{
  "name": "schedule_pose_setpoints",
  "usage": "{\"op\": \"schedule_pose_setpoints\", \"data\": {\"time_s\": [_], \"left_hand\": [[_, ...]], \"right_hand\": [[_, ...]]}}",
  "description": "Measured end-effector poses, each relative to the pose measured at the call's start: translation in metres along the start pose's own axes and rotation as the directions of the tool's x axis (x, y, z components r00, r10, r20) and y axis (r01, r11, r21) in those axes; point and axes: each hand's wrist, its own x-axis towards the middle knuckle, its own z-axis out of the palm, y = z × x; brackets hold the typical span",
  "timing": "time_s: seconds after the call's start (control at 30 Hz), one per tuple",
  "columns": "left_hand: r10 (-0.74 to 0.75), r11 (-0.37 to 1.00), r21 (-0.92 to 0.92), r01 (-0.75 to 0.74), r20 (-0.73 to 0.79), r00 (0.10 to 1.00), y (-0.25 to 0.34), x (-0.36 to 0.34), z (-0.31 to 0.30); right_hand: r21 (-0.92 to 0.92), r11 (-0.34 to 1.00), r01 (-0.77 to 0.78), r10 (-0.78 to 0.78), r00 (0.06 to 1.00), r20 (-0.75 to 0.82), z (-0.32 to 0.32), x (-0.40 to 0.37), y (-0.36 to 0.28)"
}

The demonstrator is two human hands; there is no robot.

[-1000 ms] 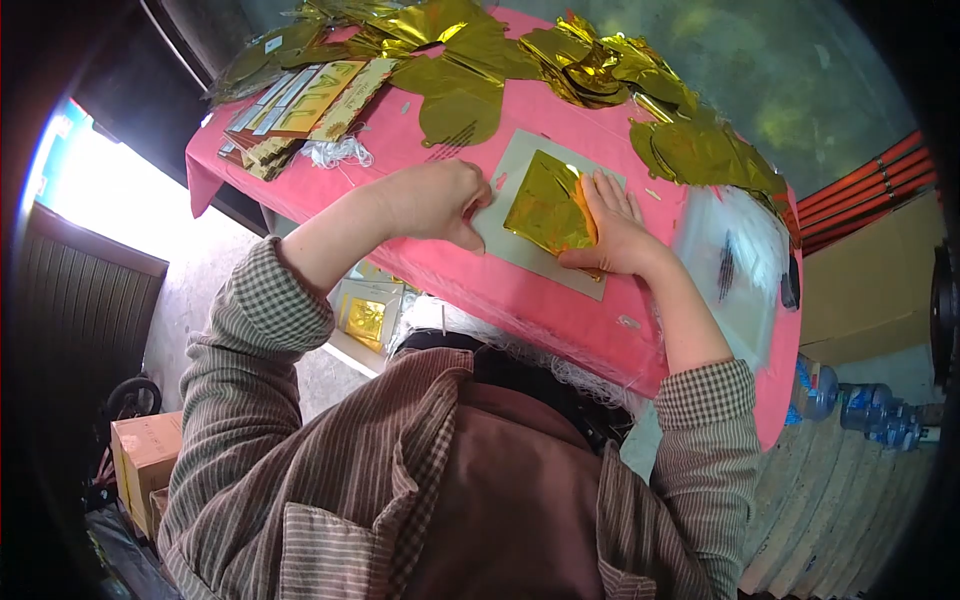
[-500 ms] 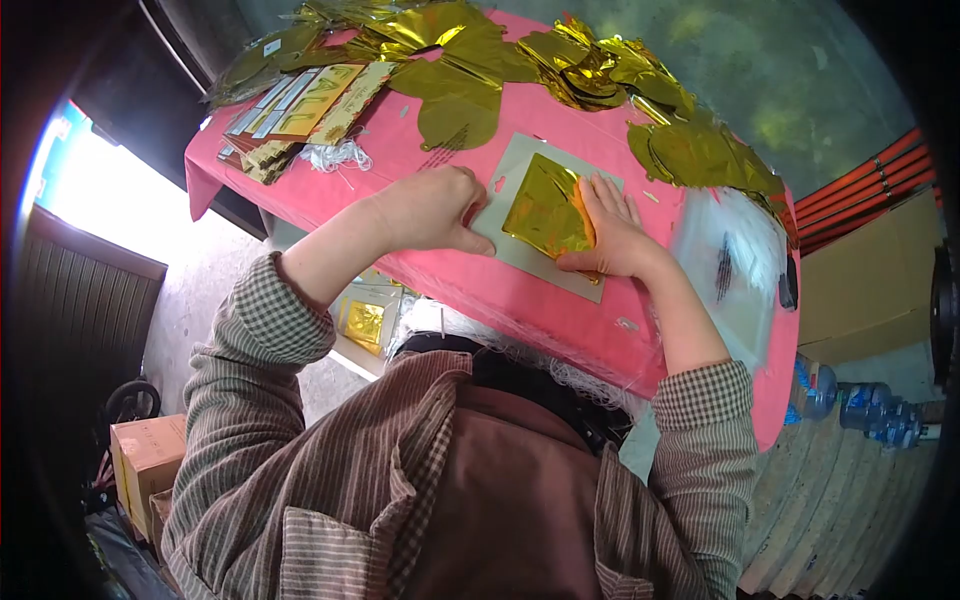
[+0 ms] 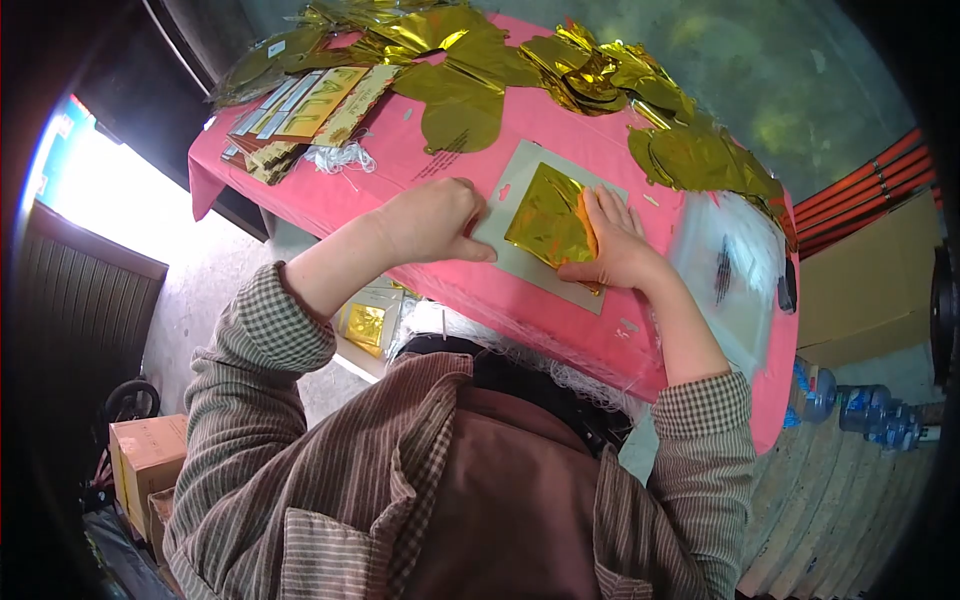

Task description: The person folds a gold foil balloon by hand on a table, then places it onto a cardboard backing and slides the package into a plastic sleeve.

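Note:
A grey backing card (image 3: 523,171) with a small red-rimmed hanging slot lies on the pink-covered table. On it sits a folded square of shiny gold foil (image 3: 545,215). My left hand (image 3: 432,222) is at the card's left edge, its fingers curled in and its thumb touching the edge; the curled fingertips are partly hidden. My right hand (image 3: 622,248) rests on the foil's right side with its fingers stretched out flat and its thumb near the lower edge.
Flat gold foil balloons (image 3: 465,105) spread along the table's far side. Printed cards (image 3: 320,105) and white string (image 3: 340,156) lie at the left. Clear plastic bags (image 3: 725,270) and a black object (image 3: 788,287) are at the right. Water bottles (image 3: 865,408) stand beyond the table.
Little differs. Both hands keep their places on the card and the foil, and the whole view has shifted very slightly.

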Motion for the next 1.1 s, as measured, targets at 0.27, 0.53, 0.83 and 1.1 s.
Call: {"op": "schedule_pose_setpoints", "data": {"time_s": [0.27, 0.53, 0.83, 1.1], "left_hand": [[-0.006, 1.000, -0.005, 0.006, -0.006, 1.000, 0.006, -0.001, 0.002], [-0.039, 0.998, 0.033, 0.048, -0.223, 0.974, 0.012, 0.013, 0.027], [-0.138, 0.978, 0.095, 0.187, -0.379, 0.915, 0.005, 0.037, 0.044], [-0.115, 0.991, 0.016, 0.134, -0.415, 0.902, 0.019, 0.037, 0.033]], "right_hand": [[-0.003, 1.000, -0.027, 0.027, 1.000, -0.011, 0.003, -0.003, -0.003], [-0.016, 0.999, -0.037, 0.037, 0.999, -0.003, 0.002, -0.003, -0.005], [0.001, 1.000, -0.024, 0.024, 1.000, -0.002, 0.004, -0.003, -0.003], [0.012, 0.999, -0.031, 0.031, 0.999, -0.011, 0.003, -0.003, -0.005]]}}
